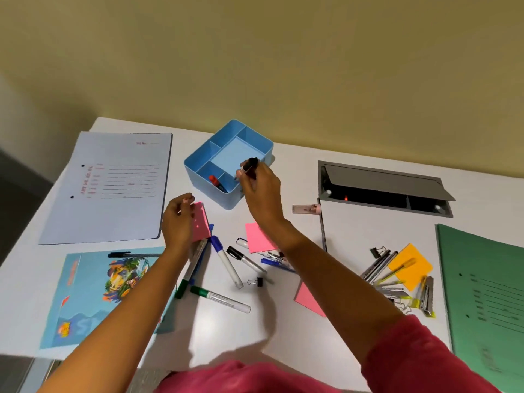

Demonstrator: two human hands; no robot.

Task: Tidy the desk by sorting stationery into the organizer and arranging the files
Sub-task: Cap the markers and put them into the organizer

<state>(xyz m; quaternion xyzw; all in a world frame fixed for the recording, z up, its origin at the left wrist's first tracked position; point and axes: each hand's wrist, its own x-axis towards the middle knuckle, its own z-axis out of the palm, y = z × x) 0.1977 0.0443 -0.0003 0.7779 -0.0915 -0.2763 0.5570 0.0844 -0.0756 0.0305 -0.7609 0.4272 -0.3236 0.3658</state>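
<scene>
While left hand (178, 219) pinches pink notes (200, 224), right hand (259, 184) grips a marker (251, 165) — above organizer (221, 199)

green file (487, 279) cut off right, lavender file (119, 211) print unreadable

The white desk (354, 236) is pretty cluttered: a blue organizer (215, 194) sits toward the back, with a pale lilac file (113, 194) to its left, a picture-covered folder (93, 293) front left and a green file (487, 293) far right. In the middle lie a green-capped marker (221, 299), a binder clip (256, 281) and a pink sticky note (259, 236). An orange pad (411, 268) sits among pens (377, 268) on the right.
</scene>
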